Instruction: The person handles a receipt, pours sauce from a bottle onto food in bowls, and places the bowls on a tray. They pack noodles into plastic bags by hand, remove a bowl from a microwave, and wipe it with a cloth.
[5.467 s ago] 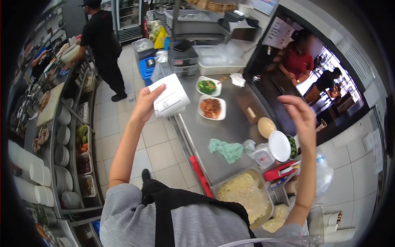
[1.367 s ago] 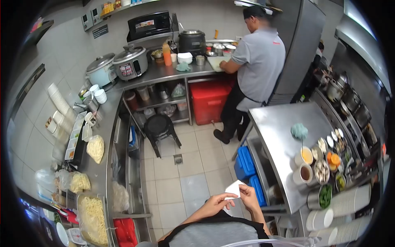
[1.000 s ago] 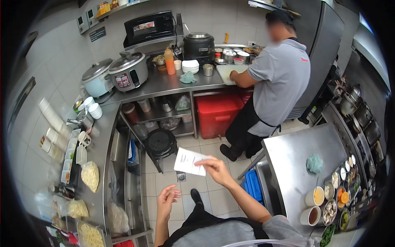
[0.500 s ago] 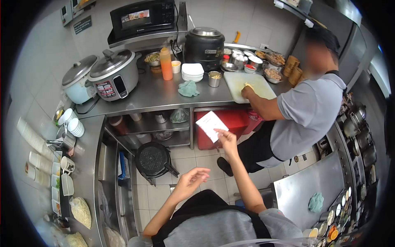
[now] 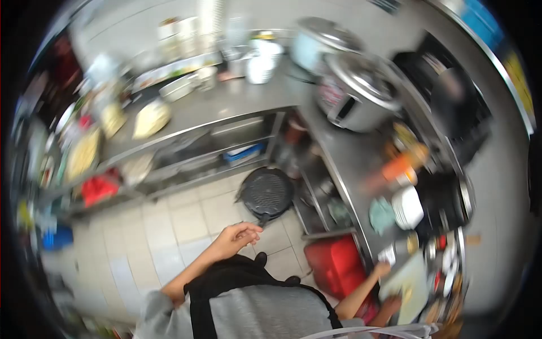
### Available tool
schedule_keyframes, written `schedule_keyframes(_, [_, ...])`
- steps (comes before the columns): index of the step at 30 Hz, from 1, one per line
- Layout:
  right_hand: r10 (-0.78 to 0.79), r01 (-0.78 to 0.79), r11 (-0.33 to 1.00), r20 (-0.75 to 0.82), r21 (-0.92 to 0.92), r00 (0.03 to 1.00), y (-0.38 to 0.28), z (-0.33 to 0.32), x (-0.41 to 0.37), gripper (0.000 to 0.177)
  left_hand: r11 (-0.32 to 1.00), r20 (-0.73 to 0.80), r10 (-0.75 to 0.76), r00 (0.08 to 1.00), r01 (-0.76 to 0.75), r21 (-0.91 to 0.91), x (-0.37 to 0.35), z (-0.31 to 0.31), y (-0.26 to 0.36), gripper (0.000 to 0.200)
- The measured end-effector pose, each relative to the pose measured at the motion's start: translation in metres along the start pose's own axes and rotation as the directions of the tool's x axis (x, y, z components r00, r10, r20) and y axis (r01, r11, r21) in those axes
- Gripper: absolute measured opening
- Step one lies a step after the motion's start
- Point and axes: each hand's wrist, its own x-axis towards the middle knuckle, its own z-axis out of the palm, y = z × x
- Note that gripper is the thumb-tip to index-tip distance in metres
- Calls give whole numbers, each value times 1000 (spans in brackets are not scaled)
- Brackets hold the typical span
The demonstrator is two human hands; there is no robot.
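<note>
Blurrily, from head view: shows left hand (image 5: 237, 237) low over floor tiles, fingers loosely curled and apart, holding nothing, near black stool (image 5: 266, 195); likely idle, out for balance. Shows right hand (image 5: 383, 270) stretched to counter (image 5: 347, 164) edge, seemingly pinched on white slip (image 5: 387, 255), raised at counter height beside board (image 5: 411, 285), likely to keep print in sight; blur leaves pinch unsure. Catches another person's hand (image 5: 393, 305) by board, red bin (image 5: 333, 265) below, cooker (image 5: 355, 93), plates (image 5: 407, 206) and cloth (image 5: 381, 214) along counter.

The left grip (image 5: 238, 235) curls loosely; the right grip (image 5: 383, 269) reaches out.
</note>
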Motion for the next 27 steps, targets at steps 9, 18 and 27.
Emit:
schedule_keyframes(9, [521,-593,789,687,-162,506,-65,-43,40,63,996,-221,45,974,-60,-61,-21,-1,22,22])
schedule_keyframes(18, [-41,43,996,-23,77,999,-149,-3,-7,57,457,-351,864,361,-853,250,-115,-84,162,80])
schedule_keyframes(27, [-741,-42,457,406,889,535,-587,5,-333,52,-163,-144,953,-265,-855,493,-235,-177,168,62])
